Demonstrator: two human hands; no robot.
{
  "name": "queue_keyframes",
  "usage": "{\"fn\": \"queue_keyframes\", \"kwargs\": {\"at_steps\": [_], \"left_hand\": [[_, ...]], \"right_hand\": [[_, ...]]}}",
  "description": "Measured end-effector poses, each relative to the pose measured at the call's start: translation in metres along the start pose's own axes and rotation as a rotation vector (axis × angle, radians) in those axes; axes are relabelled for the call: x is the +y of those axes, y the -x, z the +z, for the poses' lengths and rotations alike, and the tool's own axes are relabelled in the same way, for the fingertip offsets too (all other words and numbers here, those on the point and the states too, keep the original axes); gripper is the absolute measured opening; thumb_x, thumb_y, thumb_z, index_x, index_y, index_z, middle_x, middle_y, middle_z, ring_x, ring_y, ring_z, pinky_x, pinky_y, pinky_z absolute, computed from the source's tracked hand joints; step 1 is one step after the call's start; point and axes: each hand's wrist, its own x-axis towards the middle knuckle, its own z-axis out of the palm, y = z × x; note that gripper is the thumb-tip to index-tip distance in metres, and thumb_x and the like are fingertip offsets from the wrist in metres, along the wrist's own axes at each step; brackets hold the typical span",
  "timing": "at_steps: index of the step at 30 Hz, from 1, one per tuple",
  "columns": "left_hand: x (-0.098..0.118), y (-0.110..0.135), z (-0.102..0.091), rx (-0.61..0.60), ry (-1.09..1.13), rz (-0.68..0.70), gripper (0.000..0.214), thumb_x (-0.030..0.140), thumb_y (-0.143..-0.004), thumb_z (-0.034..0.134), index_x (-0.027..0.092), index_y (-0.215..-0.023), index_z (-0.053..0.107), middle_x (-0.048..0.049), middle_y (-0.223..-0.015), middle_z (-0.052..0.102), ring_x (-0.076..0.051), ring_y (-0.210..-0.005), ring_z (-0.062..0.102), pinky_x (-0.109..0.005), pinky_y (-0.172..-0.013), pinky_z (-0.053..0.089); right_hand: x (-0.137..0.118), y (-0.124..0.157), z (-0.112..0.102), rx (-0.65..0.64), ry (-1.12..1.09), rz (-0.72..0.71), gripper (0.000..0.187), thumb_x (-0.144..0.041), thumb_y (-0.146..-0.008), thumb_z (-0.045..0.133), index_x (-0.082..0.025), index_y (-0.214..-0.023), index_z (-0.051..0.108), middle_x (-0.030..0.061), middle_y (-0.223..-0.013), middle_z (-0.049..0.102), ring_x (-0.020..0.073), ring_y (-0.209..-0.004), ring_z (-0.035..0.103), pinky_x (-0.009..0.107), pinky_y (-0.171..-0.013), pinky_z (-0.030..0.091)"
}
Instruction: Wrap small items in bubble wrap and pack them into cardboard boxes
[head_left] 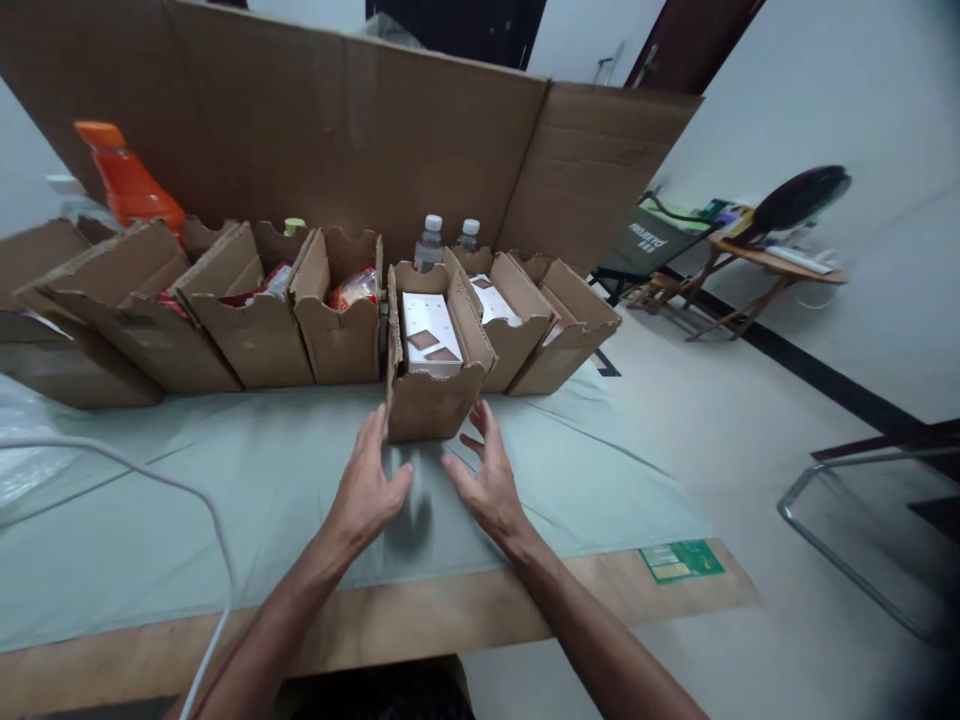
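A cardboard bin (439,405) stands pulled forward from a row of similar bins. Inside it lies a white box (431,318) with brown diamond shapes on top. My left hand (371,482) is at the bin's front left corner, fingers stretched and thumb apart. Near the front right corner is my right hand (486,475), fingers spread. Neither hand holds anything; whether the fingertips touch the bin I cannot tell. Just right of it, another bin (517,345) holds a white packet (493,300). To the left, a bin (341,340) contains a red and clear packet (355,290).
Behind the bins rise a tall cardboard panel (360,130), an orange bottle (135,185) and two clear bottles (429,245). A pale green cloth (285,510) covers the wooden table (420,615). A white cable (202,500) crosses at left. A metal-framed chair (840,560) stands right.
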Motion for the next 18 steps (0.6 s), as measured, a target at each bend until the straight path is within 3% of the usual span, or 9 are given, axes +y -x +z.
{"fn": "queue_keyframes", "kwargs": {"at_steps": [2,5,8,11,14,18], "left_hand": [[-0.001,0.0,-0.007,0.048,-0.046,-0.045,0.071,0.028,-0.086,0.062,0.023,-0.153,0.04,-0.0169,-0.146,0.053,-0.031,-0.133,0.057,-0.053,-0.107,0.05],[0.002,0.004,-0.012,0.053,-0.087,-0.037,0.057,0.029,-0.087,0.06,0.023,-0.143,0.051,-0.0135,-0.133,0.061,-0.027,-0.121,0.063,-0.049,-0.101,0.054],[0.004,-0.003,-0.009,0.036,-0.118,-0.018,0.056,0.03,-0.086,0.06,0.023,-0.141,0.052,-0.0134,-0.135,0.06,-0.028,-0.123,0.061,-0.05,-0.102,0.054],[0.0,-0.018,-0.002,-0.012,-0.103,-0.01,0.065,0.03,-0.085,0.061,0.023,-0.148,0.046,-0.0147,-0.143,0.055,-0.03,-0.133,0.056,-0.053,-0.109,0.049],[-0.009,-0.03,0.004,-0.098,-0.061,-0.017,0.074,0.03,-0.084,0.061,0.024,-0.155,0.039,-0.016,-0.16,0.041,-0.032,-0.148,0.042,-0.053,-0.113,0.045],[-0.018,-0.035,0.008,-0.204,-0.049,-0.097,0.078,0.029,-0.083,0.062,0.023,-0.157,0.038,-0.0168,-0.171,0.022,-0.036,-0.156,0.028,-0.047,-0.099,0.057]], "right_hand": [[0.001,-0.001,-0.004,-0.032,0.125,-0.039,0.07,-0.028,-0.089,0.061,-0.024,-0.155,0.037,0.0176,-0.151,0.049,0.0331,-0.138,0.051,0.056,-0.106,0.053],[0.0,-0.003,-0.01,-0.214,0.259,-0.123,0.053,-0.022,-0.089,0.06,-0.025,-0.141,0.055,0.0137,-0.134,0.063,0.0307,-0.126,0.059,0.055,-0.108,0.05],[0.001,-0.015,-0.007,-0.376,0.324,-0.159,0.055,-0.022,-0.087,0.062,-0.021,-0.142,0.055,0.015,-0.137,0.063,0.0317,-0.127,0.058,0.055,-0.11,0.049],[0.008,-0.032,0.003,-0.412,0.342,-0.161,0.064,-0.023,-0.086,0.063,-0.017,-0.148,0.049,0.0178,-0.145,0.058,0.0331,-0.134,0.054,0.056,-0.114,0.046],[0.019,-0.04,0.01,-0.397,0.332,-0.15,0.07,-0.023,-0.085,0.063,-0.016,-0.153,0.044,0.0189,-0.155,0.05,0.0325,-0.144,0.046,0.056,-0.12,0.039],[0.029,-0.036,0.013,-0.411,0.34,-0.156,0.068,-0.023,-0.086,0.062,-0.01,-0.151,0.046,0.023,-0.157,0.047,0.0343,-0.145,0.046,0.058,-0.12,0.038]]}}
